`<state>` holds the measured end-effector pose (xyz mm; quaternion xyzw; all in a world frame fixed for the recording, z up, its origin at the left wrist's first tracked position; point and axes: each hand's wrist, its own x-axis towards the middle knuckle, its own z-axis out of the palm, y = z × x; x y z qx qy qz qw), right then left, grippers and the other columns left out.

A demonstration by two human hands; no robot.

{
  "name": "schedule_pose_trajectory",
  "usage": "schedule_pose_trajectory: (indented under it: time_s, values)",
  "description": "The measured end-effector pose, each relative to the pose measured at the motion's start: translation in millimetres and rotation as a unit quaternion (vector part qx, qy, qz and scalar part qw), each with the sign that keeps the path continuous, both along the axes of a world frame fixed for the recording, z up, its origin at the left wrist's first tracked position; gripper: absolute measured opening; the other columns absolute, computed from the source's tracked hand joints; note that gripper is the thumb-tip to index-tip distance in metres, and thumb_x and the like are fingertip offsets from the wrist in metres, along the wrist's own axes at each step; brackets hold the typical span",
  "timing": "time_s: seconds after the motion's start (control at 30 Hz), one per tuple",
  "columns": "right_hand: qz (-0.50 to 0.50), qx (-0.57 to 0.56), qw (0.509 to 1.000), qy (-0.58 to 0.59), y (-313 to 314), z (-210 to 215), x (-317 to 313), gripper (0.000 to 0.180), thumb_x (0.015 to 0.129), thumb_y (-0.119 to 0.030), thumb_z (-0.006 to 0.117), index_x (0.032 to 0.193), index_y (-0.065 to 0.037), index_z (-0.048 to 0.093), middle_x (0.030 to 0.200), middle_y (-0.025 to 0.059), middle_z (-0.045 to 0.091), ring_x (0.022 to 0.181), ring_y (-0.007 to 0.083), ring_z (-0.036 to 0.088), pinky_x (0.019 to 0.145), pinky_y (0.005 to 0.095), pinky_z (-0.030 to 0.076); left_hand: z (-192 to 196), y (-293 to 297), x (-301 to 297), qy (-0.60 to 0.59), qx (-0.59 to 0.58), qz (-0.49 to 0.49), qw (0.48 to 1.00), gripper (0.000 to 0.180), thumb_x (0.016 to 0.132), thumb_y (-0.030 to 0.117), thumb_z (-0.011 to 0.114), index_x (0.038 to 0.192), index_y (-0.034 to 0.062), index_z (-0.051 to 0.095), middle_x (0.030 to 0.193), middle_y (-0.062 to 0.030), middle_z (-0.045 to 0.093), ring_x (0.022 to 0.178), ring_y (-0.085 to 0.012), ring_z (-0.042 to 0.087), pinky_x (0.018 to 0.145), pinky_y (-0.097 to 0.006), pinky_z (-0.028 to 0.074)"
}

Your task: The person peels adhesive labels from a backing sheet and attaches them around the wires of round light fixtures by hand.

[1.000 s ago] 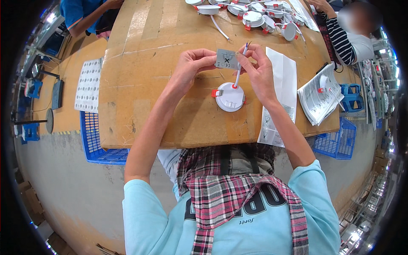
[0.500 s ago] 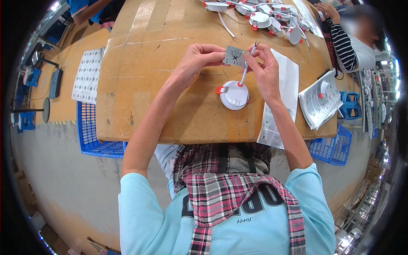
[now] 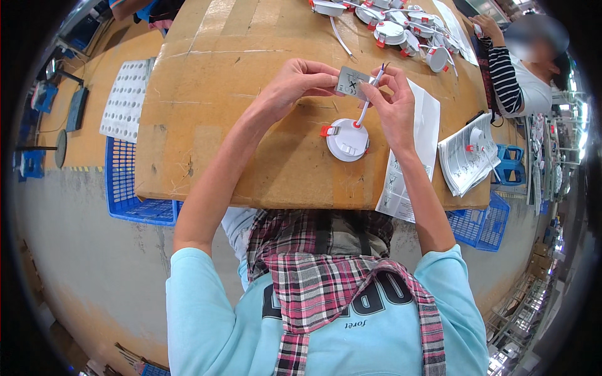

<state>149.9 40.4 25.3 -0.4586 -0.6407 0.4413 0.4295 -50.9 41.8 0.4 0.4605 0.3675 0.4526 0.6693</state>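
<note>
A small silver-grey label (image 3: 351, 85) with dark print is held up between my two hands, above the cardboard-covered table. My left hand (image 3: 296, 86) pinches its left edge between thumb and fingers. At the label's right edge, my right hand (image 3: 395, 108) is closed, with thumb and fingers on the label and a white cable (image 3: 365, 110). Bare wire ends stick out above that hand. The cable runs down to a round white downlight (image 3: 347, 141), which lies back up on the table with its red-tipped spring clips showing.
Several more downlights (image 3: 390, 32) are heaped at the far right. A long white printed sheet (image 3: 421, 128) lies beside my right forearm, near a stack of leaflets (image 3: 461, 164). Blue crates (image 3: 141, 210) stand below the table. A person in striped sleeves (image 3: 503, 75) sits at the right.
The label leans slightly more, its right side lower. Both hands keep their hold, and the downlight stays where it lies. The whole view has shifted a little.
</note>
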Motion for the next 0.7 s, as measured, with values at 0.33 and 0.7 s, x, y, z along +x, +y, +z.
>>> schedule_pose_trajectory:
  time_s: [0.33,0.7]
  values:
    - [-0.021,0.007,1.000,-0.008,-2,3,-2,0.031,0.084,-0.007,0.065,0.109,0.000,0.048,0.083,0.0049,0.055,0.070,0.0149,0.064,0.057,0.0250,0.056,-3,-1,3,-0.033,-0.018,0.006,0.999,0.024,0.088,0.012,0.056,0.102,-0.0044,0.065,0.095,-0.0136,0.068,0.085,-0.0179,0.067,0.083,-0.028,0.053]
    - [-0.028,0.016,0.999,-0.017,-3,0,2,0.033,0.083,-0.008,0.066,0.111,0.002,0.050,0.085,0.0065,0.058,0.070,0.0146,0.063,0.056,0.0244,0.055,7,-10,16,0.054,0.000,0.054,0.997,0.026,0.087,0.023,0.064,0.097,-0.0006,0.068,0.090,-0.0102,0.068,0.084,-0.0146,0.065,0.080,-0.027,0.053]
